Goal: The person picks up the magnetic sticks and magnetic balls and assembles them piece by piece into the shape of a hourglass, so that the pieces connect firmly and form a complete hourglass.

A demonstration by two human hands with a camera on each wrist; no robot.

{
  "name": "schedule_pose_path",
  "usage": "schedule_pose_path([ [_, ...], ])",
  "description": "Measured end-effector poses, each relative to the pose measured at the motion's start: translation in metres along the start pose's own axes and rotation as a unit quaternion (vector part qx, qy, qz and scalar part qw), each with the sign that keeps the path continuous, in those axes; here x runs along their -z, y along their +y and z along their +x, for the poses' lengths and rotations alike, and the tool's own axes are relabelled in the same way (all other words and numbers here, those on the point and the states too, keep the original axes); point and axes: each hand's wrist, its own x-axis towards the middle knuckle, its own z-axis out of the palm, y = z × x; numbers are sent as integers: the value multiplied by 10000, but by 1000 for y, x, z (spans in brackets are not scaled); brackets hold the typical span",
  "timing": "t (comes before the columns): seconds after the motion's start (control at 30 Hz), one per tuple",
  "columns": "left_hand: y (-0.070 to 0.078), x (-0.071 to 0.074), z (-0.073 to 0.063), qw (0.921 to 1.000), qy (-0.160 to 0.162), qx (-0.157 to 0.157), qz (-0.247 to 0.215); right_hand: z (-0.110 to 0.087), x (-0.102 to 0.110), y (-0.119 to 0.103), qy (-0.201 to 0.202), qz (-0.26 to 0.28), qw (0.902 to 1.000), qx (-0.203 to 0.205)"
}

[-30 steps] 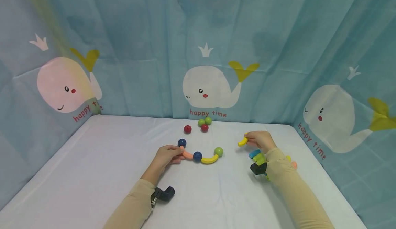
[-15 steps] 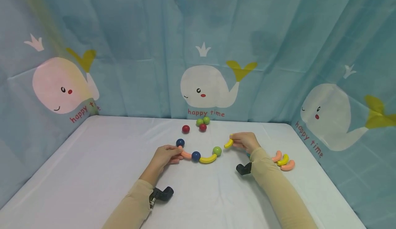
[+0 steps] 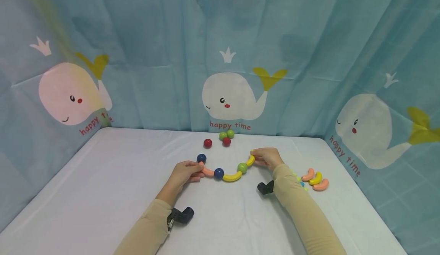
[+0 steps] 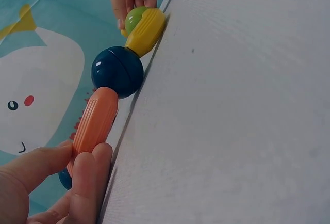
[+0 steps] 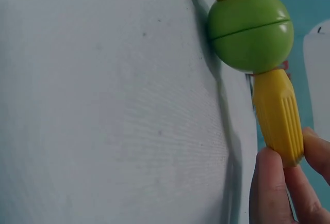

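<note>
My left hand (image 3: 185,174) pinches a curved orange rod (image 4: 96,121) between thumb and fingers. A dark blue ball (image 3: 201,158) is at the rod's far end, and another dark blue ball (image 4: 117,72) joins it to a curved yellow rod (image 3: 232,177). That yellow rod runs on to a green ball (image 5: 251,29). My right hand (image 3: 267,157) pinches a second yellow rod (image 5: 278,115) by its outer end. The rod's other end meets the green ball. Together the pieces form a U-shaped chain on the white table.
Two red balls, one of them a red ball (image 3: 207,143), and two green balls, including a green ball (image 3: 230,133), lie at the back of the table (image 3: 103,178). Several loose curved rods, among them an orange rod (image 3: 321,185), lie right of my right forearm, which partly hides some.
My right hand has moved left with the yellow rod, bringing its end to the green ball. My left hand keeps its grip on the orange rod in the same place.
</note>
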Motion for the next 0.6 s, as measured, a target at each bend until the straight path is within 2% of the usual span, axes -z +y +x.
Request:
schedule_pose_path([
  [0.2,0,3,1,10000,24,-1,24,1,-6,1,-46,-11,10000,-8],
  [0.33,0,5,2,10000,18,-80,20,-1,-10,4,41,158,9997,-173],
  [0.47,-2,4,2,9999,23,-81,-97,-8,-12,9,-190,214,9990,-334],
  [0.6,-2,-1,2,9999,-39,-59,-153,-16,-11,17,-255,149,9993,-217],
])
